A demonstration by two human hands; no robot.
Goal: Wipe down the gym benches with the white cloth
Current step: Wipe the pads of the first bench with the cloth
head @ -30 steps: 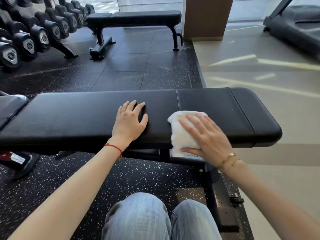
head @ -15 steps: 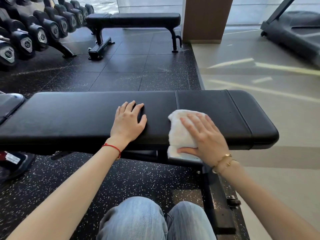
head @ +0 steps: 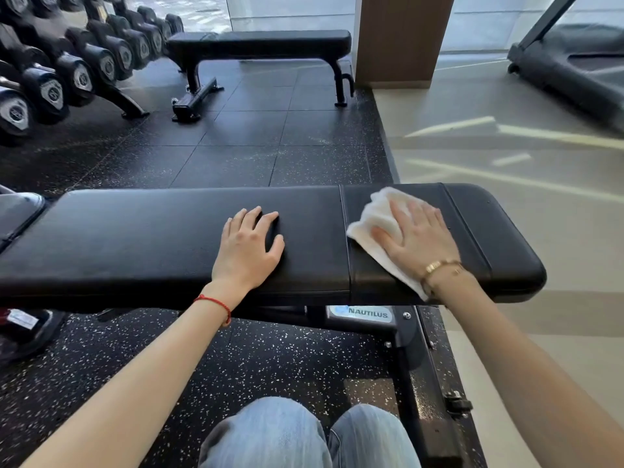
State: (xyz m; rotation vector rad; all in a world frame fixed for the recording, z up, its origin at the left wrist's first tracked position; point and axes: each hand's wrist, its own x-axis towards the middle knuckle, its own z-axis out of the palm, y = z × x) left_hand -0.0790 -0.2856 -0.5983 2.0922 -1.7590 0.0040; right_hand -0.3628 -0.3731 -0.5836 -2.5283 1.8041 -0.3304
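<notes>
black padded vinyl covers the near gym bench (head: 135, 244), which serves as the worktop and runs across the view from left to right, with a stitched seam dividing its long section from the shorter right-end section. white cloth (head: 374, 224) lies crumpled on that right-end section, just right of the seam, one tail reaching to the near edge of the pad. right hand (head: 417, 236) lies flat on top of the cloth, fingers straight and slightly spread, pressing it against the pad; the grip is fully open, nothing is curled round the cloth. a gold bracelet (head: 440, 266) sits on the right wrist. left hand (head: 248, 246) rests palm-down on the long section, left of the seam and apart from the cloth, fingers extended, grip open and holding nothing. a red string bracelet (head: 214, 304) circles the left wrist. a label reading "nautilus" (head: 366, 314) is fixed to the frame under the pad. knees in light blue jeans (head: 297, 434) show at the bottom edge. a second flat bench (head: 260, 43) stands well beyond on the rubber floor tiles (head: 243, 143), beside a dumbbell rack (head: 67, 69) at the upper left. a treadmill (head: 567, 69) stands at the upper right.
</notes>
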